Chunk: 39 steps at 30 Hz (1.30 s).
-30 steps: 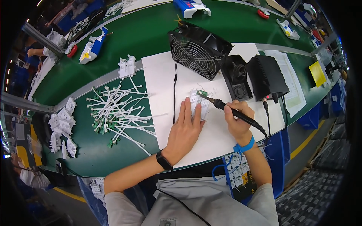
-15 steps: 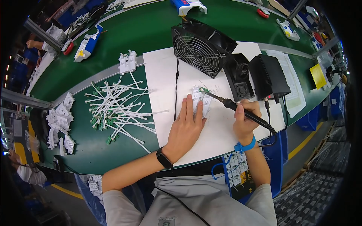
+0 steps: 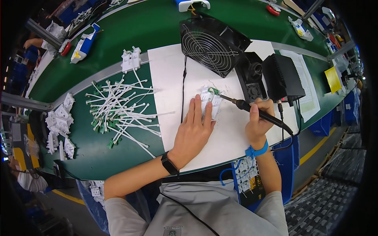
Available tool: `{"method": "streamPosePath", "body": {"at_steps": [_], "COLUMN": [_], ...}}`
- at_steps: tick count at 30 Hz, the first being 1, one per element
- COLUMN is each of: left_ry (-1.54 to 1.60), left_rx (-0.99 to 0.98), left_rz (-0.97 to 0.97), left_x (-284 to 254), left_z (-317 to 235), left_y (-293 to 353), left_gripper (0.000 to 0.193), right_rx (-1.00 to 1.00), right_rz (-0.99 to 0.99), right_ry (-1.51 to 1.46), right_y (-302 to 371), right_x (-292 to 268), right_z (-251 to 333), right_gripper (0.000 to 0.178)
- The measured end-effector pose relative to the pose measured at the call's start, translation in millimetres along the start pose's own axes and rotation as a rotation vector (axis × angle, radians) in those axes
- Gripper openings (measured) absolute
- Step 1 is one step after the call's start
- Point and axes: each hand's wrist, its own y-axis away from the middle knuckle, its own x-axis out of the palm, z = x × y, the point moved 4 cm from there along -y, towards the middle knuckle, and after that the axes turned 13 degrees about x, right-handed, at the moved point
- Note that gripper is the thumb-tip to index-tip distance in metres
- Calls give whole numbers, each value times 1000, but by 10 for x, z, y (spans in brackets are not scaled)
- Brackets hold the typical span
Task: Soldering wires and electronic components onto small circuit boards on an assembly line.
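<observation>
My left hand (image 3: 190, 139) lies flat with fingers stretched out, pressing a white plastic housing (image 3: 206, 95) onto the white sheet (image 3: 169, 98). At the housing's far end sits a small green circuit board (image 3: 214, 91). My right hand (image 3: 258, 124) is closed round the black handle of a soldering iron (image 3: 245, 106), whose metal tip points left at the board. Whether the tip touches it I cannot tell. A blue wrist strap (image 3: 256, 150) circles my right wrist. Left of the sheet lies a heap of white cables (image 3: 122, 104) with small green boards at their ends.
A black fan (image 3: 210, 47) stands behind the housing. Right of it are a black iron stand (image 3: 252, 78) and a black soldering station (image 3: 283, 78). More white housings (image 3: 59, 124) pile up at the left; another housing (image 3: 131, 59) rests on the metal rail. Beyond runs a green surface (image 3: 149, 25).
The iron's tip has shifted slightly down and right along the board, and my right hand has moved a little rightward with it. My left hand stays on the housing. The view has tilted slightly.
</observation>
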Motion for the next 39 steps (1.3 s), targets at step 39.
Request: {"method": "streamPosePath", "body": {"at_steps": [39], "left_ry": [73], "left_rx": [-39], "left_rz": [-14], "left_x": [35], "left_z": [29], "left_y": [6], "left_gripper": [61], "right_rx": [147], "right_rz": [-107], "right_ry": [149], "right_y": [-807], "right_x": [-103], "right_z": [-79], "right_gripper": [11]}}
